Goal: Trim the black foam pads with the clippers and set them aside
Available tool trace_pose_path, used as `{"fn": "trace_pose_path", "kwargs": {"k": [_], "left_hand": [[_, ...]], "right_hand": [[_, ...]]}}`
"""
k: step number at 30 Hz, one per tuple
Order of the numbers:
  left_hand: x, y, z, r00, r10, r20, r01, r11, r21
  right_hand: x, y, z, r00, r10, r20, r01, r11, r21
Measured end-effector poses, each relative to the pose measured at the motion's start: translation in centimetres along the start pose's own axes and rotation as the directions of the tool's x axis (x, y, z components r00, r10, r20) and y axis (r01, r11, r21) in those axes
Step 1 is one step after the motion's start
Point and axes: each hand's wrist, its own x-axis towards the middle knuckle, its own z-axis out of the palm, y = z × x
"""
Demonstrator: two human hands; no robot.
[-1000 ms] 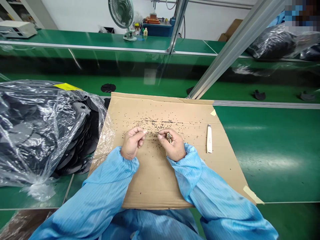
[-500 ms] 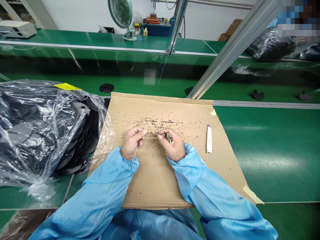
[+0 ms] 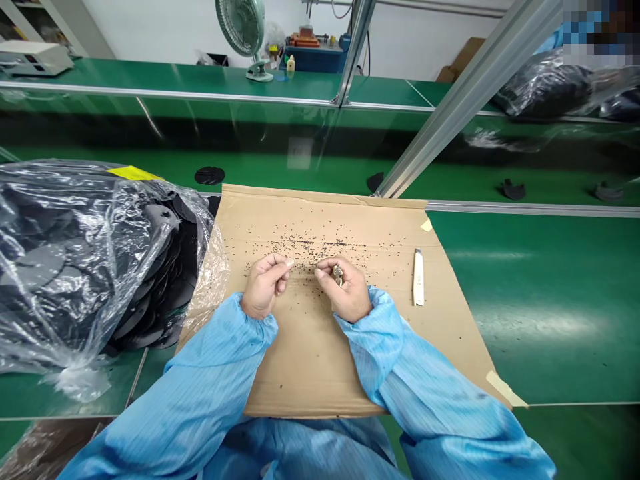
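My left hand is closed in a pinch above the cardboard, thumb against forefinger. Whatever lies between those fingertips is too small to make out. To its right, my right hand is curled round a small shiny metal tool, mostly hidden by the fingers; its kind does not show. A gap separates the two hands. Around and beyond them, many tiny black bits are scattered over the cardboard sheet. A white-handled tool, possibly a cutter, lies on the sheet to the right.
At left a clear plastic bag bulges with black flat pieces. Behind the cardboard runs a green belt carrying black pieces. A slanted metal post rises beyond the sheet. Tape holds its right corner.
The black pieces on the belt have shifted slightly to the left. Both my hands stay in the same place and pose.
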Motion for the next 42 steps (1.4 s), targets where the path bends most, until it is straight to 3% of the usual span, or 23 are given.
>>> {"fn": "trace_pose_path", "kwargs": {"k": [42], "left_hand": [[0.10, -0.09, -0.10, 1.000, 0.013, 0.005, -0.013, 1.000, -0.001]], "right_hand": [[0.08, -0.18, -0.13, 1.000, -0.026, 0.005, 0.026, 1.000, -0.008]]}}
